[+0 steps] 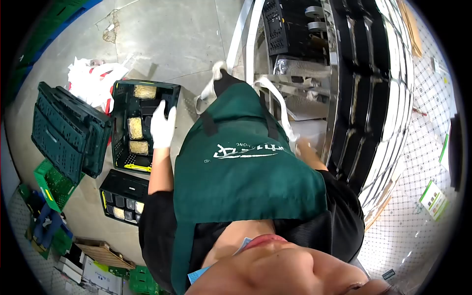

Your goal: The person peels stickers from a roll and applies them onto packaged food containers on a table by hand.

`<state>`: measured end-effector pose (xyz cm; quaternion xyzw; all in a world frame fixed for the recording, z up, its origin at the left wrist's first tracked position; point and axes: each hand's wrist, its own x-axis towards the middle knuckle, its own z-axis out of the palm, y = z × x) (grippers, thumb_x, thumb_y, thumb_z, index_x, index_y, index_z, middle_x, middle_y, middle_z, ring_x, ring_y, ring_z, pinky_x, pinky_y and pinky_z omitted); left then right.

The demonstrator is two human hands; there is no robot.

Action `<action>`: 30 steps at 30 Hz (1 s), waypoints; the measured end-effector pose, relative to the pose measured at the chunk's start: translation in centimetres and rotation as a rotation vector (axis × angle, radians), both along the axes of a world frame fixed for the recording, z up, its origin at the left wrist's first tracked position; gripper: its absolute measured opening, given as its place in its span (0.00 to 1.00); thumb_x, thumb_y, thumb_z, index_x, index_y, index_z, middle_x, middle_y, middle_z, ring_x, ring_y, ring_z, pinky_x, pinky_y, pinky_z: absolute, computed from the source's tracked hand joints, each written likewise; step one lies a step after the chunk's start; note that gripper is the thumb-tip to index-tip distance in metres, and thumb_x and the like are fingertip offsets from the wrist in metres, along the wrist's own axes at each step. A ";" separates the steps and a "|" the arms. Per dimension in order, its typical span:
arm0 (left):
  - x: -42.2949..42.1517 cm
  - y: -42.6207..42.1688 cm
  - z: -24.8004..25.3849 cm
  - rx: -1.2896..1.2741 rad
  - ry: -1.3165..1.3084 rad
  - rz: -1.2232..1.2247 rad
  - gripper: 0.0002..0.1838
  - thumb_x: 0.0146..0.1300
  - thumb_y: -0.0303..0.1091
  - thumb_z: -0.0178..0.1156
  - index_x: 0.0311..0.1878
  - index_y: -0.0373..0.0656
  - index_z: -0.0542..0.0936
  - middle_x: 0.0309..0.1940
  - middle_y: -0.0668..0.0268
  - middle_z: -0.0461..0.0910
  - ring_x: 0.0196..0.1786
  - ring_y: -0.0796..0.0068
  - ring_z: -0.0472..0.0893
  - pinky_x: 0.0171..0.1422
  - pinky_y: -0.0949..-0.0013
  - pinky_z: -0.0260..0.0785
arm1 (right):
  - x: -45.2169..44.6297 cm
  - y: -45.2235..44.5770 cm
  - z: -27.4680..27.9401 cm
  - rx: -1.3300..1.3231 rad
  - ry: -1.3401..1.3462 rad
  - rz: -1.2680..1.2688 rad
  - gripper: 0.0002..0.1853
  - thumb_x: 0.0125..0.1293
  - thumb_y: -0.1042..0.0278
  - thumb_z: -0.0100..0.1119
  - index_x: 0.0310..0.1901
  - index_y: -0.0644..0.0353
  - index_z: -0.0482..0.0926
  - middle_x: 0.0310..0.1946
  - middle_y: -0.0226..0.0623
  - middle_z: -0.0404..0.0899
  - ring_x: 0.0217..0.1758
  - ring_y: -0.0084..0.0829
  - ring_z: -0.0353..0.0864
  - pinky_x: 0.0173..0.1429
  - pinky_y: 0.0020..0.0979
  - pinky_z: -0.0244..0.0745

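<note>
My left hand [163, 127], in a white glove, is over the right side of a dark green crate [147, 84]. Its fingers are apart, and nothing shows in them. Inside that crate are packs of pale yellow food [135, 128] and dark trays. My right hand [306, 148] is low beside my green apron [246, 182], blurred and partly hidden. A white strap [282, 105] runs down close to it; whether the fingers hold it is unclear.
Black shelving [349, 108] with a metal frame rises on my right. Folded green crates [69, 130] lean on the left, near white and red plastic bags [93, 81]. Below stands a second dark crate [125, 182] with small packs. White bands [241, 34] stretch upward ahead.
</note>
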<state>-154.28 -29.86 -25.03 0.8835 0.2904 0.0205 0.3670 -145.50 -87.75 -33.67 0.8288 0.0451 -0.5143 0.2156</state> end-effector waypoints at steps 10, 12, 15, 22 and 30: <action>11.1 -0.7 -12.2 -0.545 0.504 0.053 0.21 0.58 0.43 0.53 0.47 0.34 0.74 0.42 0.51 0.76 0.47 0.59 0.76 0.53 0.67 0.65 | 27.0 15.6 -5.5 0.388 -0.179 -0.779 0.12 0.55 0.62 0.47 0.22 0.59 0.75 0.19 0.40 0.76 0.21 0.35 0.75 0.28 0.35 0.69; 20.3 -1.0 -11.6 -0.496 0.371 -0.024 0.19 0.58 0.41 0.53 0.48 0.36 0.74 0.43 0.54 0.76 0.47 0.60 0.76 0.53 0.67 0.65 | 33.2 17.4 -8.4 0.549 -0.349 -0.825 0.05 0.53 0.69 0.50 0.25 0.59 0.74 0.17 0.32 0.75 0.17 0.24 0.71 0.22 0.28 0.65; 31.8 -2.1 -12.5 -0.316 0.269 -0.248 0.17 0.57 0.38 0.52 0.46 0.40 0.75 0.42 0.57 0.77 0.46 0.60 0.75 0.52 0.66 0.66 | 39.9 15.2 -15.5 0.439 -0.595 -0.799 0.09 0.50 0.63 0.51 0.24 0.56 0.78 0.23 0.39 0.79 0.25 0.35 0.79 0.33 0.32 0.72; 40.4 -7.8 -21.7 -0.364 0.080 -0.532 0.12 0.52 0.32 0.56 0.41 0.41 0.74 0.29 0.56 0.77 0.31 0.56 0.77 0.36 0.59 0.69 | 55.4 13.5 -20.3 0.184 -0.931 -0.888 0.10 0.49 0.61 0.53 0.29 0.56 0.80 0.30 0.45 0.79 0.36 0.44 0.78 0.42 0.38 0.73; 45.0 -5.8 -27.7 -0.495 0.732 -0.529 0.09 0.57 0.40 0.52 0.32 0.46 0.75 0.28 0.60 0.78 0.31 0.58 0.78 0.37 0.58 0.69 | 69.9 10.4 -21.3 0.088 -1.172 -0.683 0.14 0.50 0.58 0.53 0.36 0.53 0.81 0.31 0.42 0.79 0.36 0.41 0.78 0.41 0.37 0.71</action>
